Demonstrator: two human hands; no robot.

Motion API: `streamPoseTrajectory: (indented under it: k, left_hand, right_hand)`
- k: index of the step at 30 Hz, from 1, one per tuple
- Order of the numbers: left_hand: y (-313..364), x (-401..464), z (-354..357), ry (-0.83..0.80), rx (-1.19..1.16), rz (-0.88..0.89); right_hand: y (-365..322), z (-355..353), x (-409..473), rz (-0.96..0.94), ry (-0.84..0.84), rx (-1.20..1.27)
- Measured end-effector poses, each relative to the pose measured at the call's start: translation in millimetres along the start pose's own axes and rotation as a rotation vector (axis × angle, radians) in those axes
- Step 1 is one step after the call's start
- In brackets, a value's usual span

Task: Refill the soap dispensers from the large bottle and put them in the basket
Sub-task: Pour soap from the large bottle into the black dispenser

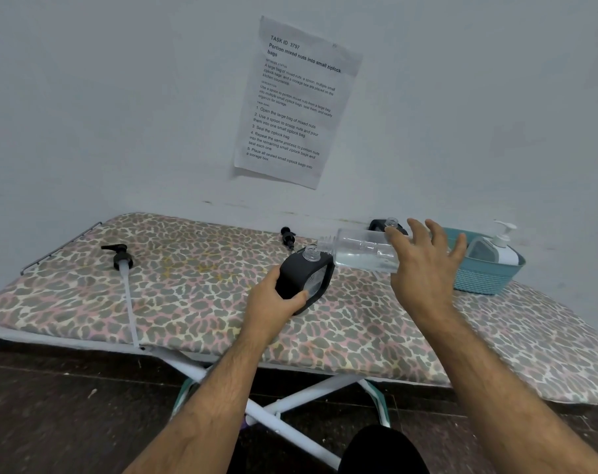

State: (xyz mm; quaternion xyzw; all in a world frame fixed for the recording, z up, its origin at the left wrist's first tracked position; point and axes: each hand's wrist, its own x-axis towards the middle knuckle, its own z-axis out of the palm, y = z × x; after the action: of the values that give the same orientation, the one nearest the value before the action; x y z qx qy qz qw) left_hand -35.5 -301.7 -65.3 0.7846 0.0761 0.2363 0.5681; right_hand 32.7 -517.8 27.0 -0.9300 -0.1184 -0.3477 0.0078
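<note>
A: How did the pour stand at that point?

B: The left hand (273,295) was wrapped around the black dispenser (306,277), tilting its open neck toward the large bottle (362,251). The right hand (424,265) held that clear bottle almost level — fingers spread loosely over its body, so the grip looked light rather than clamped. The bottle's mouth sat just beside the dispenser's neck, not yet over it.

A: What would make it go well?

B: I'd judge the mouth needed to sit right above the neck before tipping further, and slowly; the opening was narrow and the liquid lay low in the bottle.

A: And room around them?

B: Plenty to the left on the ironing board (205,302), where a pump head (121,258) with its long tube lay, well apart. A second pump (288,237) lay near the wall. On the right it was tighter — the teal basket (489,278), already holding a white-pumped bottle (503,249), stood just beside the right hand, with another open dispenser (381,224) behind. The board's front edge was near the left wrist.
</note>
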Motion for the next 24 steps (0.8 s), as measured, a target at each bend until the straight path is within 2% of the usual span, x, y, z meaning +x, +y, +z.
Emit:
streamPoseTrajectory:
  k: [24]
  left_hand:
    - [-1.1, 0.6, 0.1, 0.006, 0.020, 0.002]
  right_hand:
    - [0.1, 0.8, -0.3, 0.001, 0.012, 0.010]
